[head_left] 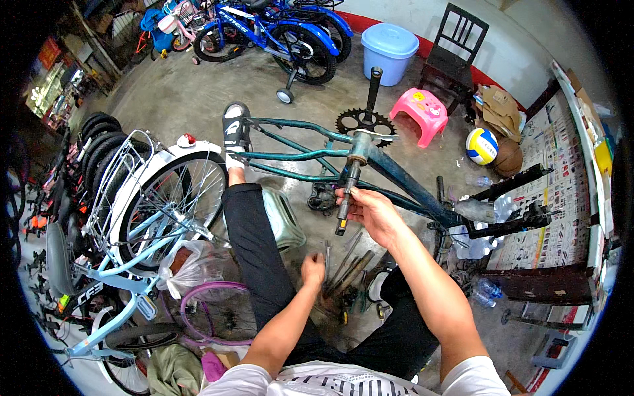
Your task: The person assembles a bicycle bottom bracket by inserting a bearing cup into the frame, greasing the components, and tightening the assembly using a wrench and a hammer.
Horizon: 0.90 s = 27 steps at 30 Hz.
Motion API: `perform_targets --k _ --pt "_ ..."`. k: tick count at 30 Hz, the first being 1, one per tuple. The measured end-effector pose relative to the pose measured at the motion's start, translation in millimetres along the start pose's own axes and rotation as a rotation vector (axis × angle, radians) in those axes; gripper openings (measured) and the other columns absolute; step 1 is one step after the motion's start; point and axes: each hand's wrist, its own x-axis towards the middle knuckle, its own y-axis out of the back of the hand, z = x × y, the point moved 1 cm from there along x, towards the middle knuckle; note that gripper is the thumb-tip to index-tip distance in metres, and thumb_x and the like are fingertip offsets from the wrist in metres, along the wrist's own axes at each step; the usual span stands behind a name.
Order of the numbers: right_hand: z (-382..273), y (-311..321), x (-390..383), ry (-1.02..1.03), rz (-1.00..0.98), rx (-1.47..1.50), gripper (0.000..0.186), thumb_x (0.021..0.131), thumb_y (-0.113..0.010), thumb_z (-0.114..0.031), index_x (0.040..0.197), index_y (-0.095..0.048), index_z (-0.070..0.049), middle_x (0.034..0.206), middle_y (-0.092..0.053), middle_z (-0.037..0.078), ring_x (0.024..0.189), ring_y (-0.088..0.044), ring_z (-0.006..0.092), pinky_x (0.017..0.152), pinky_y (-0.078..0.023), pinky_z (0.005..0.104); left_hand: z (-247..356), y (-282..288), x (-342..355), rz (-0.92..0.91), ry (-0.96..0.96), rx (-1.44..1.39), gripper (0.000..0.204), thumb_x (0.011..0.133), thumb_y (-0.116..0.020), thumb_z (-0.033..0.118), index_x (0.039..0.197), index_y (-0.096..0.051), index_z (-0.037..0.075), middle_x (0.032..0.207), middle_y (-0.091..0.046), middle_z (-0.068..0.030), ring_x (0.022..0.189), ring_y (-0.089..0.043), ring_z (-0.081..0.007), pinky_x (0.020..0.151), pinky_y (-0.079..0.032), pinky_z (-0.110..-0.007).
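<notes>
Handling the crank arm (345, 210) looked like the step in hand; it ran from the bottom bracket (358, 149) of the dark green bike frame (395, 170) back toward the person. Right hand (371, 214) pinched it between thumb and fingers. Left hand (313, 269) was curled lower down, just beside a slim metal bar (327, 253); couldn't tell whether it gripped that. Doing this well likely called for a light, steady hold, no sideways twisting, the frame braced against rolling, and fingers clear of the toothed chainring (345, 123) on the far side. Surface: grey concrete floor (168, 92), scuffed, loose metal parts (353, 272) strewn between the legs. Room: cluttered. Light-blue bike (140, 253) and stacked tyres (100, 142) at left; blue bike (234, 25), lidded blue bin (389, 58), pink stool (420, 109) and dark chair (448, 71) beyond; ball (481, 146) at right.
</notes>
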Motion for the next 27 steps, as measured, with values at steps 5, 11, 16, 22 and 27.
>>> perform_targets --k 5,11,16,22,27 --pt "-2.3 -7.3 -1.1 -0.012 -0.009 0.085 0.034 0.105 -0.058 -0.034 0.124 -0.071 -0.009 0.105 -0.072 0.000 0.092 -0.062 0.0112 0.088 -0.045 0.0306 165.2 116.4 -57.4 0.041 -0.501 -0.559 0.036 0.102 -0.063 0.023 0.128 -0.056 -0.001 0.102 -0.069 -0.0103 0.079 -0.066 -0.0145 0.073 -0.055 -0.030" --pt "9.9 -5.0 10.5 0.066 0.109 0.037 0.031 0.094 -0.075 -0.041 0.094 -0.068 -0.011 0.081 -0.060 -0.003 0.075 -0.054 0.0097 0.075 -0.042 0.0293 240.9 125.9 -91.2 0.164 -0.854 -0.277 0.042 0.087 -0.082 0.017 0.119 -0.060 0.000 0.093 -0.069 -0.0109 0.074 -0.068 -0.0175 0.067 -0.055 -0.031" --pt "6.7 -3.4 8.4 0.042 0.112 -0.015 0.033 0.095 -0.074 -0.042 0.098 -0.069 -0.009 0.083 -0.061 -0.001 0.076 -0.055 0.0115 0.075 -0.043 0.0297 241.5 115.0 -90.7 0.118 -0.675 -0.453 0.029 0.095 -0.075 0.021 0.107 -0.063 -0.002 0.082 -0.068 -0.0077 0.068 -0.065 -0.0135 0.064 -0.053 -0.029" --pt "0.9 -10.4 0.9 0.004 -0.019 0.151 0.032 0.101 -0.066 -0.034 0.114 -0.073 -0.005 0.079 -0.061 -0.001 0.074 -0.054 0.0112 0.072 -0.042 0.0290 235.5 107.0 -84.9 -0.229 -0.328 -0.884 0.030 0.107 -0.059 0.030 0.104 -0.063 0.000 0.082 -0.064 -0.0020 0.066 -0.061 -0.0102 0.061 -0.051 -0.026" --pt "4.0 -10.4 7.8 0.083 0.105 -0.074 0.031 0.095 -0.074 -0.037 0.097 -0.070 -0.007 0.079 -0.062 -0.001 0.072 -0.053 0.0112 0.070 -0.043 0.0298 238.0 112.5 -90.4 -0.283 -0.286 -0.873 0.030 0.105 -0.063 0.026 0.115 -0.058 -0.003 0.090 -0.063 -0.0039 0.072 -0.062 -0.0100 0.065 -0.053 -0.025"
